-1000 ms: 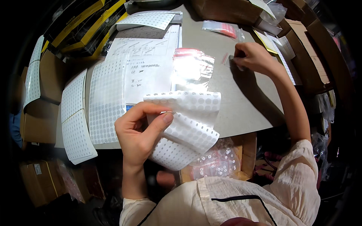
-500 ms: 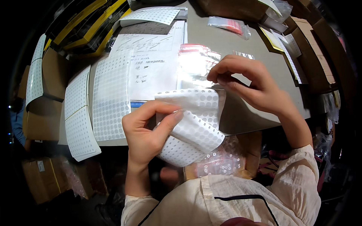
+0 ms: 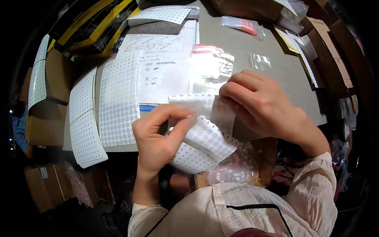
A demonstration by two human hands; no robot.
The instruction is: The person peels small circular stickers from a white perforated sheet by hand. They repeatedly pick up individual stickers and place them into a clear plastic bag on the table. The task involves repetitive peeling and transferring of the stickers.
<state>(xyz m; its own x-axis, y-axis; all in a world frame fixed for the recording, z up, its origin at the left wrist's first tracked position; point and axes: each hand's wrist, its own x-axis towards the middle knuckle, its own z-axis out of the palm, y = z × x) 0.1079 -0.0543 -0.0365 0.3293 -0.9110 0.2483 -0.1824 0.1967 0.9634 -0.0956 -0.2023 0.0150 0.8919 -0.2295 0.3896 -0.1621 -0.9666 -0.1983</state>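
A curled white sheet of round stickers (image 3: 207, 135) hangs from my left hand (image 3: 160, 136), whose thumb and forefinger pinch it near its middle. Part of the sheet folds over toward me, and small printed marks run along its edges. My right hand (image 3: 260, 104) is at the sheet's upper right corner, its fingers bent and closed against it. Whatever lies between those fingertips is hidden. Just beyond, a pile of clear zip bags with red strips (image 3: 211, 61) glares in the light. A single small zip bag (image 3: 259, 62) lies past my right hand.
Below the sheet, an open cardboard box (image 3: 268, 162) holds filled small bags (image 3: 233, 172). More sticker sheets (image 3: 118, 102) and handwritten papers (image 3: 166, 79) cover the table's left side. Another bag pack (image 3: 242, 25) lies at the back. Cardboard boxes (image 3: 331, 51) line the right edge.
My right hand has come down and in against the sticker sheet's upper corner, uncovering the single small zip bag. My left hand keeps its pinch; the sheet's fold has shifted slightly.
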